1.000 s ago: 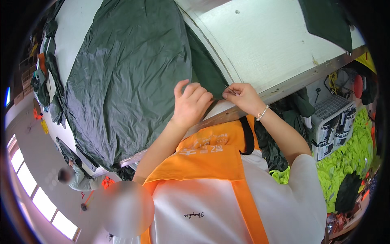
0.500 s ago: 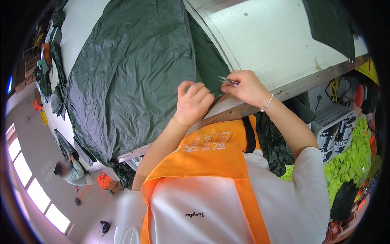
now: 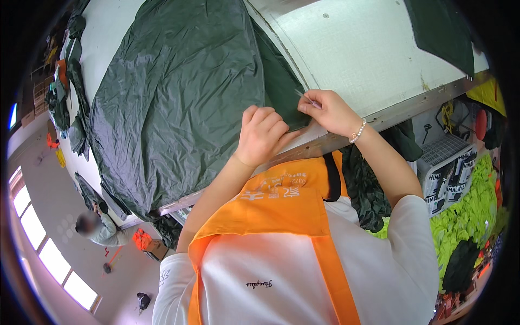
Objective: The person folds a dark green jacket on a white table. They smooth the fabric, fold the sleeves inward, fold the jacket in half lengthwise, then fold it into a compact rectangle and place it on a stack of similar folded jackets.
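A large sheet of crinkled dark green coated fabric (image 3: 179,103) lies spread over the pale worktable (image 3: 357,49) in front of me. My left hand (image 3: 261,135) is closed at its near right corner, with fingers curled on the fabric edge. What the fingertips pinch is partly hidden behind the knuckles. Just right of that corner, my right hand (image 3: 331,112) is closed around small thread snips (image 3: 308,99). Their thin metal blades point up and left, over the green cloth. A pale bead bracelet circles my right wrist.
Another dark green piece (image 3: 441,35) lies at the table's far right. Below the metal table edge (image 3: 406,105) on the right stand a box (image 3: 447,176) and a pile of lime-yellow garments (image 3: 466,203). At far left, another person (image 3: 100,227) works by the table.
My right hand has shifted slightly right and up, and the snips in it have turned. My left hand has moved a little to the right, its thumb now stretching further toward the fabric corner.
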